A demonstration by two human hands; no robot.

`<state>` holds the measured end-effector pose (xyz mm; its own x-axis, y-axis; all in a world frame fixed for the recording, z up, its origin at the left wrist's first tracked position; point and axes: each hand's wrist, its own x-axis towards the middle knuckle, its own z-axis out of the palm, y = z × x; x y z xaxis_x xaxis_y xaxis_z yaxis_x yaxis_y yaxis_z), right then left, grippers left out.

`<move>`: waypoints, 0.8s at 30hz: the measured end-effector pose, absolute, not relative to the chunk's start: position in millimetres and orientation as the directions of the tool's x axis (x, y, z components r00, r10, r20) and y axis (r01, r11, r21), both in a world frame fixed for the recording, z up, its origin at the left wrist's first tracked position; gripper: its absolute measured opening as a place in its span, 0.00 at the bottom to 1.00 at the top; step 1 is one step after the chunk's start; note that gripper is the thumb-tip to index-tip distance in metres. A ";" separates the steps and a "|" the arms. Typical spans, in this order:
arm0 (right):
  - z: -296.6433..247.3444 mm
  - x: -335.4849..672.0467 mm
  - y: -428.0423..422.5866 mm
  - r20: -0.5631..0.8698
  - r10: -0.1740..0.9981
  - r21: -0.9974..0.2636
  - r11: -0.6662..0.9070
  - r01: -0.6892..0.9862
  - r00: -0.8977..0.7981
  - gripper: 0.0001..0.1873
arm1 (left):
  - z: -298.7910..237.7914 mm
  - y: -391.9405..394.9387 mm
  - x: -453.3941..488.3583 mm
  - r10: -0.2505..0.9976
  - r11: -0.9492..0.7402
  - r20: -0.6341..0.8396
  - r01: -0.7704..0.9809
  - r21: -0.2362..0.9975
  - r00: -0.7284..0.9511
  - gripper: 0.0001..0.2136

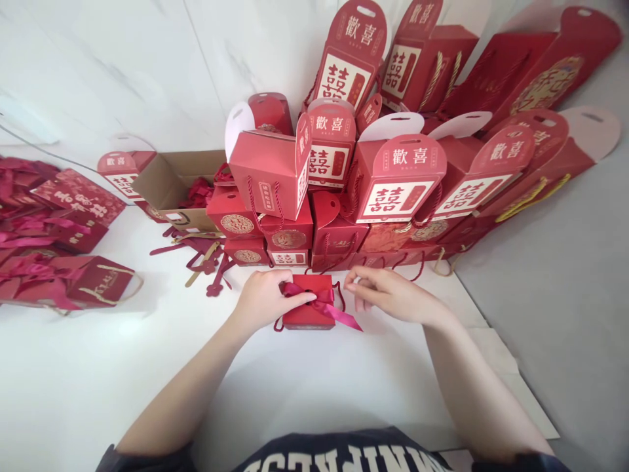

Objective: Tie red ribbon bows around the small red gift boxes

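Note:
A small red gift box lies on the white table in front of me, with dark red cord handles at both ends. Across its top runs a shiny magenta ribbon, one tail trailing off to the right. My left hand grips the box's left side, its thumb pressing the ribbon near the middle while the fingers are partly hidden behind. Just right of the box, my right hand hovers with loosely curled fingers near the right cord handle. Nothing shows between those fingers.
Stacked red gift boxes rise against the wall behind. An open cardboard carton holding red ribbon pieces stands at the back left, with loose ribbon strips before it. Ribboned boxes pile up far left. A grey surface borders the right.

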<state>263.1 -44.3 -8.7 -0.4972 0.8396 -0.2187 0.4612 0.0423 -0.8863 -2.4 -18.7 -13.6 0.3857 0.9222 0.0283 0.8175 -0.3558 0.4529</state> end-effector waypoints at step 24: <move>-19.8 221.8 -2.4 0.107 0.779 -0.582 0.553 0.597 -0.617 0.12 | -16.5 -16.3 2.2 0.902 -0.392 -0.002 0.818 0.420 0.433 0.27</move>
<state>221.8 -2.4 -19.8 -0.6172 0.7794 0.1074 0.5968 0.5527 -0.5817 2.2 -16.3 -16.5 0.4325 0.9016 -0.0022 0.8185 -0.3916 0.4204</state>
